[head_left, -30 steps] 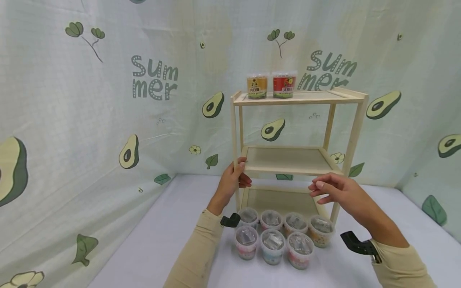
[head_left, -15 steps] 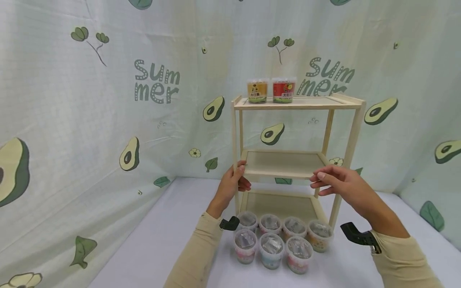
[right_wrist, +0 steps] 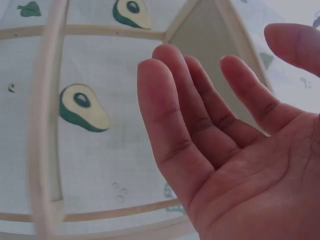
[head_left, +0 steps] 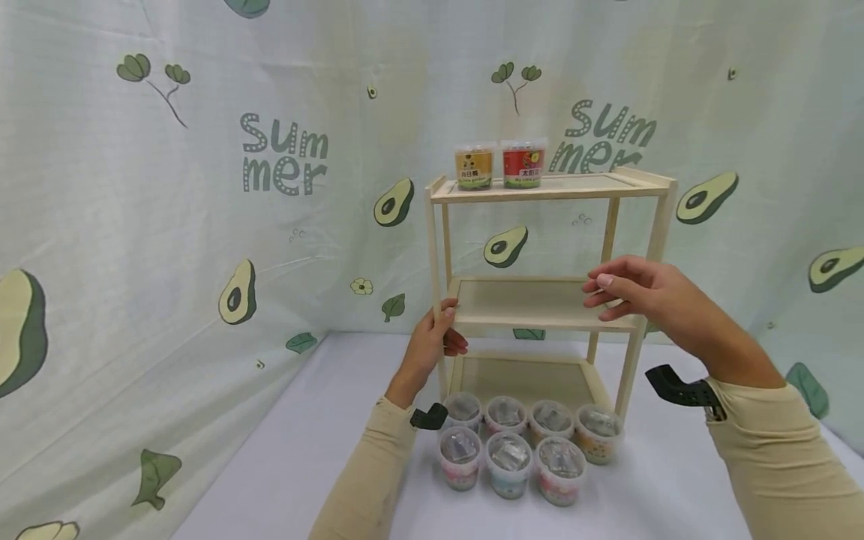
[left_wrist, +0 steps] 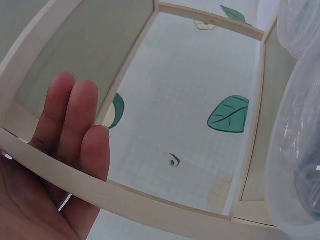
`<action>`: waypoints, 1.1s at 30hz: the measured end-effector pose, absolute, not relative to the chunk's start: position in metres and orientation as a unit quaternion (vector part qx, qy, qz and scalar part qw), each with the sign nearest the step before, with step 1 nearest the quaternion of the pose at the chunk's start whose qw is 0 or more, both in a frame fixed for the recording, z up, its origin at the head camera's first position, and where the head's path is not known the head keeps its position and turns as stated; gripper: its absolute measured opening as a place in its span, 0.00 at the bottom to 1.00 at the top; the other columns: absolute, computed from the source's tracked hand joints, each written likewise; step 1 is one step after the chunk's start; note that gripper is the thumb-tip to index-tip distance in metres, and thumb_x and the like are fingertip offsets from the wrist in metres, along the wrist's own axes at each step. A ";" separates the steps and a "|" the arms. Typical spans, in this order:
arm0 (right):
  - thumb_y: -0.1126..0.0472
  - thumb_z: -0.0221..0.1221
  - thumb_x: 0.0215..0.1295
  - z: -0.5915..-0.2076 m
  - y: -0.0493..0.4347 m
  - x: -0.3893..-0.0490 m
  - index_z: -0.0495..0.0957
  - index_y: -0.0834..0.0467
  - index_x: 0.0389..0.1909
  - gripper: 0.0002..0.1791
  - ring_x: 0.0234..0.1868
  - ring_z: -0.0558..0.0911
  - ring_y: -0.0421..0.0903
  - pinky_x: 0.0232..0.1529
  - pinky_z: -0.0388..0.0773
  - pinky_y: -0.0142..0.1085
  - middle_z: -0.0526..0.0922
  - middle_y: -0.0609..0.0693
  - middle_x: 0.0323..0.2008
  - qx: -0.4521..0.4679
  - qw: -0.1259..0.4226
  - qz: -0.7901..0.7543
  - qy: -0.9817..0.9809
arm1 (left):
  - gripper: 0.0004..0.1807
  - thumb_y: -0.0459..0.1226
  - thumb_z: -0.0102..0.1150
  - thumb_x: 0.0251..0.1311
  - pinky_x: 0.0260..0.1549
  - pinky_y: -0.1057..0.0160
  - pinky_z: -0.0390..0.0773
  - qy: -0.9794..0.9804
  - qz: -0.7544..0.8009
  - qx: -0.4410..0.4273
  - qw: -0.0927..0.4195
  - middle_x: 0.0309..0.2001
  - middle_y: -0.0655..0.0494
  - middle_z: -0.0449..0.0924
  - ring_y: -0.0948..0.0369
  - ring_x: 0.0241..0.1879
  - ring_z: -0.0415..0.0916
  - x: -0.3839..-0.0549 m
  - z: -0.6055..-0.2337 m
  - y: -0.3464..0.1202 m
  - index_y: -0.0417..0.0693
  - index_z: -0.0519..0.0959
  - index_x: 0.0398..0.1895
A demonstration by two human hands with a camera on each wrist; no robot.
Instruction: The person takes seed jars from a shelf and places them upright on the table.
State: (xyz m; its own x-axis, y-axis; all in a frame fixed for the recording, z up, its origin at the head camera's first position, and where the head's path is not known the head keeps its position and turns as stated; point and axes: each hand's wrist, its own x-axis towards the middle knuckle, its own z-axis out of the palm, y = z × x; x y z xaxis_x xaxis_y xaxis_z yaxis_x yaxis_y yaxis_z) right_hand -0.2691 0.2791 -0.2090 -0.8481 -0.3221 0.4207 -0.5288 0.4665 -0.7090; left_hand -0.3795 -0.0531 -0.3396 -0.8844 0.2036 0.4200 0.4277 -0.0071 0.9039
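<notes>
A light wooden three-tier shelf rack (head_left: pixel 553 324) stands on the table. My left hand (head_left: pixel 421 349) grips its left front post (head_left: pixel 435 255) at the middle tier; in the left wrist view several fingertips (left_wrist: pixel 82 107) show past the wood. Nothing is in my right hand (head_left: pixel 641 289), which hovers by the right front post with its fingers loosely bent, overlapping the middle tier in the head view. On the top tier sit a yellow-labelled plastic tub (head_left: pixel 475 168) and a red-labelled tub (head_left: pixel 523 166).
Several lidded clear tubs with silvery packets inside stand in two rows before the rack, among them a blue-tinted tub (head_left: pixel 509 465) and an orange-patterned tub (head_left: pixel 598 433). A printed avocado curtain (head_left: pixel 304 247) hangs behind and beside the white table (head_left: pixel 317 420).
My right hand has risen from below the middle tier's front edge to about its level. My left hand keeps its grip on the post, and the tubs stay where they were.
</notes>
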 end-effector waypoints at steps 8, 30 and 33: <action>0.53 0.51 0.79 -0.171 0.268 -0.265 0.71 0.63 0.59 0.19 0.47 0.85 0.44 0.44 0.83 0.34 0.83 0.48 0.50 0.253 0.126 0.450 -0.847 | 0.30 0.58 0.48 0.74 0.31 0.59 0.81 -0.701 -0.673 -0.221 0.077 0.27 0.47 0.82 0.55 0.26 0.83 -0.378 -0.344 -0.058 0.53 0.70 0.70; 0.52 0.58 0.74 -0.085 0.235 -0.281 0.75 0.64 0.50 0.18 0.40 0.87 0.46 0.40 0.84 0.34 0.85 0.55 0.42 0.264 0.152 0.546 -0.780 | 0.28 0.55 0.45 0.76 0.33 0.57 0.80 -0.703 -0.670 -0.227 0.072 0.31 0.37 0.82 0.49 0.29 0.84 -0.377 -0.340 -0.058 0.53 0.69 0.71; 0.51 0.58 0.74 -0.076 0.232 -0.284 0.74 0.63 0.51 0.18 0.40 0.87 0.47 0.40 0.84 0.34 0.85 0.55 0.41 0.248 0.152 0.549 -0.784 | 0.28 0.55 0.45 0.77 0.34 0.55 0.81 -0.701 -0.670 -0.234 0.072 0.32 0.36 0.82 0.47 0.30 0.84 -0.368 -0.333 -0.058 0.52 0.69 0.71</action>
